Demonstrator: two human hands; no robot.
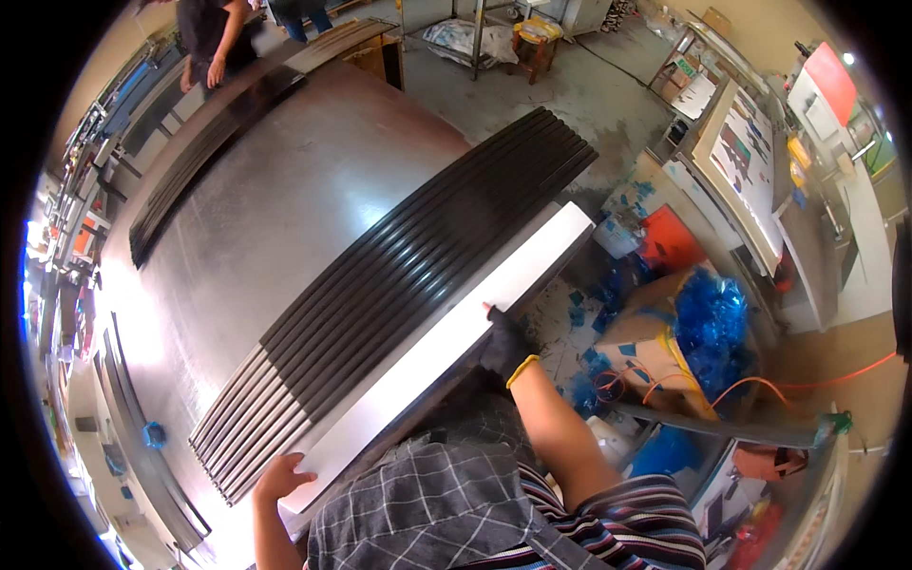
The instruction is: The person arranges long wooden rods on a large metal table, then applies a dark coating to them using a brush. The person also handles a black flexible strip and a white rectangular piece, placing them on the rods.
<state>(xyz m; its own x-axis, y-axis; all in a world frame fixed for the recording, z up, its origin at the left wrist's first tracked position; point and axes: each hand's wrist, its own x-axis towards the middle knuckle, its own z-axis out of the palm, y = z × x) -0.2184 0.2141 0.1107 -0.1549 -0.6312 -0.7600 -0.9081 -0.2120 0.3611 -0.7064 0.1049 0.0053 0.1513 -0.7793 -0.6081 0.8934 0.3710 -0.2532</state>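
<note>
A long white strip [446, 344] lies lengthwise along the near edge of the metal table, its surface plain and flat. My left hand [282, 478], bare, is at the strip's near-left end, with thumb and forefinger apart and touching its edge. My right hand [503, 344] wears a dark glove with bare fingertips and a yellow cuff. It grips the strip's near edge around the middle, one fingertip on top; its other fingers are hidden. Several dark, narrow metal bars [418, 256] lie side by side just beyond the strip.
More dark bars [190, 180] lie along the far-left side of the metal table [313, 180]. A person [211, 43] stands beyond it. On my right are a cardboard box [655, 347] with blue plastic film [711, 309], an orange hose [760, 382] and a red-orange sheet [671, 237].
</note>
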